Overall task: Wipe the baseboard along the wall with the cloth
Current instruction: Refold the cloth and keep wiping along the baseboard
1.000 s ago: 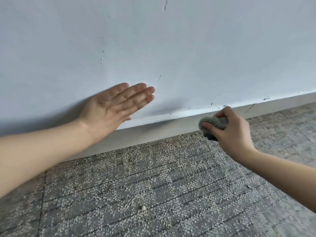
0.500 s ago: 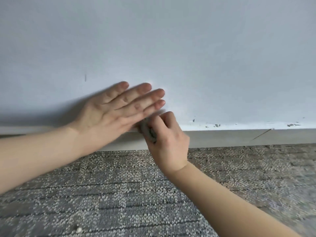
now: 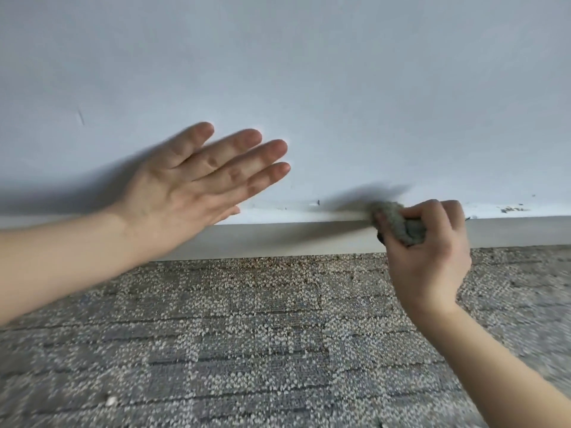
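Baseboard [image 3: 309,239] wiping appears partway: right hand [image 3: 432,261] grips cloth [image 3: 398,223] at the top edge, left hand [image 3: 185,193] is spread flat at the wall [image 3: 309,72], specks [image 3: 513,208] beyond the right hand unwiped.

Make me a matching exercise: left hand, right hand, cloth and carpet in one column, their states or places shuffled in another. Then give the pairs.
1 left hand
2 right hand
3 cloth
4 carpet

A bunched up at the top edge of the baseboard
B speckled grey, below the baseboard
C fingers straight, holding nothing
D grips the cloth

Pairs: 1-C, 2-D, 3-A, 4-B
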